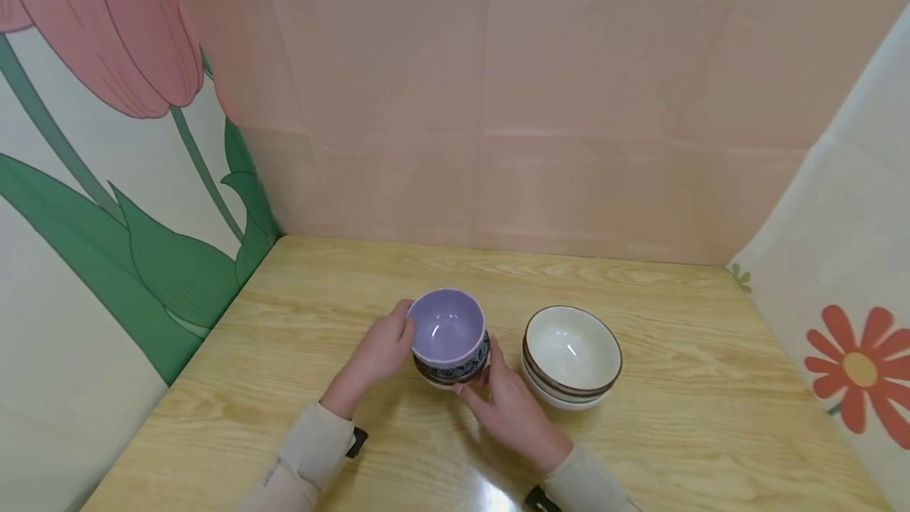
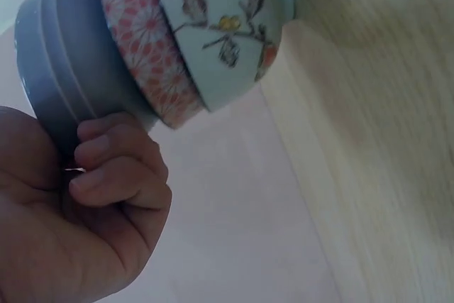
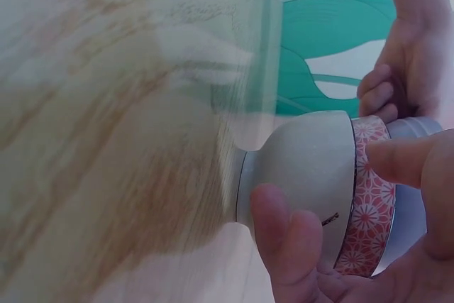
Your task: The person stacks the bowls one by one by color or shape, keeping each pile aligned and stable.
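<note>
A purple bowl (image 1: 446, 326), its outside ridged in the left wrist view, tops a stack on the table. My left hand (image 1: 384, 342) pinches it at its left side, with curled fingers (image 2: 117, 154) against the wall. Beneath it is a bowl with a patterned band (image 2: 145, 33), pink flowers in the wrist views and dark blue in the head view. That one sits in a white bowl (image 3: 305, 154) painted with a leafy branch. From the right, my right hand (image 1: 512, 409) holds the lower bowls, one finger on the band and others by the white wall.
Right of my right hand stands another stack of white bowls (image 1: 572, 346) with brown rims. The wood-grain table (image 1: 341, 275) ends at a pinkish backdrop (image 1: 490, 141). Flower-printed sheets hang at the left (image 1: 163, 259) and right (image 1: 817, 259).
</note>
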### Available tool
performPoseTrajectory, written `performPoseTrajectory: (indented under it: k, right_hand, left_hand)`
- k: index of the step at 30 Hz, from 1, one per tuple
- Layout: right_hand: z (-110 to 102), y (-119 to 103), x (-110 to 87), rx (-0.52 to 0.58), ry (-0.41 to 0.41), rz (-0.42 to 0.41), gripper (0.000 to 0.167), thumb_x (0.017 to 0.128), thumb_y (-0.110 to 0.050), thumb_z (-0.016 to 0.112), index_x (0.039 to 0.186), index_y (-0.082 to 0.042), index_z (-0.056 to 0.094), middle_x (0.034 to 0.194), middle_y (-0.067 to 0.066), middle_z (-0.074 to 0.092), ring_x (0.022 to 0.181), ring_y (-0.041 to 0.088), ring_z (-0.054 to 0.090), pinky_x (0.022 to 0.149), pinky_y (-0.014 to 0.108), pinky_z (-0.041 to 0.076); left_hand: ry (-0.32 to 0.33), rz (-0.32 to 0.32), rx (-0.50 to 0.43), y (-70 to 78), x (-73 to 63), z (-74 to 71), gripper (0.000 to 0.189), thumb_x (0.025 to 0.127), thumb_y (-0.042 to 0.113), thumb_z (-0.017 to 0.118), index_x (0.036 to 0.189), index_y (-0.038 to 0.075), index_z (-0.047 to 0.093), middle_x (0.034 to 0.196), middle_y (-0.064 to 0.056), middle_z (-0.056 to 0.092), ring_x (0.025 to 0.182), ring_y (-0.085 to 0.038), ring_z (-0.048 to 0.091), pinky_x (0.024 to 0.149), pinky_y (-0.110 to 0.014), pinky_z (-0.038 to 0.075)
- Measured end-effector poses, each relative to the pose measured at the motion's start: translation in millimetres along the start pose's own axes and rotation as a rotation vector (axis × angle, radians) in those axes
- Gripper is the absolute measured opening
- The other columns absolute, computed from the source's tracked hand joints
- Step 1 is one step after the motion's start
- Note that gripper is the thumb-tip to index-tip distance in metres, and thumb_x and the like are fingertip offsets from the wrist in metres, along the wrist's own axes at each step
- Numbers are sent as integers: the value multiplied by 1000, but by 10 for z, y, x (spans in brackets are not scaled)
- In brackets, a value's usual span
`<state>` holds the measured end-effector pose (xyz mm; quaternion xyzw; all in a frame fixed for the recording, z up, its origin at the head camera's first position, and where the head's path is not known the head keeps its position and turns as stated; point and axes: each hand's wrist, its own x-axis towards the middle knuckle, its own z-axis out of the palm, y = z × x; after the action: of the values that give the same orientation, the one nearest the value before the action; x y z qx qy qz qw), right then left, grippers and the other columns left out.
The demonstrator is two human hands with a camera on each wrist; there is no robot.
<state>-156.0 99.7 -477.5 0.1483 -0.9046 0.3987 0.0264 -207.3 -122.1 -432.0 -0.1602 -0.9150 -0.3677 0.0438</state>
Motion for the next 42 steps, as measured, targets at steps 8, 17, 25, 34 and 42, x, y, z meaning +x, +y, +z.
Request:
performPoseTrajectory:
  k: [8, 17, 25, 34, 42]
  right_hand:
    - [3, 14, -2, -11, -3, -2, 100, 90, -39, 73, 154, 10, 15, 91, 2, 62, 82, 13, 58, 76, 33, 53]
    - [13, 27, -10, -4, -7, -18, 101, 90, -41, 73, 155, 8, 15, 91, 2, 62, 83, 15, 59, 78, 35, 54]
    - [8, -2, 5, 10, -3, -13, 99, 88, -38, 75, 156, 6, 17, 90, 3, 64, 82, 15, 60, 77, 35, 54]
    - [9, 25, 27, 42, -16, -4, 100, 87, -46, 75, 155, 3, 20, 75, -3, 58, 64, 8, 54, 58, 24, 48]
    - [-20, 17, 25, 99, -60, 46, 98, 92, -50, 67, 156, 5, 17, 71, -3, 59, 58, 8, 55, 53, 24, 48]
  left_hand:
    - [43, -2, 100, 3, -33, 136, 37, 105, 16, 40, 128, -4, 60, 114, -21, 71, 106, -39, 67, 94, -52, 53]
    - [48, -26, 134, -4, -71, 196, 28, 104, 14, 42, 109, -2, 64, 91, -18, 69, 86, -38, 67, 77, -52, 54]
    - [39, -58, 152, -1, -67, 200, 32, 104, 17, 42, 113, -5, 64, 91, -19, 69, 87, -38, 66, 79, -53, 54]
    - [32, -61, 249, -24, -61, 211, 37, 104, 19, 41, 123, -6, 60, 101, -24, 70, 94, -42, 67, 79, -55, 56]
    - [41, -60, 303, 20, -62, 204, 35, 104, 19, 40, 118, -3, 62, 96, -24, 70, 90, -43, 69, 73, -57, 56]
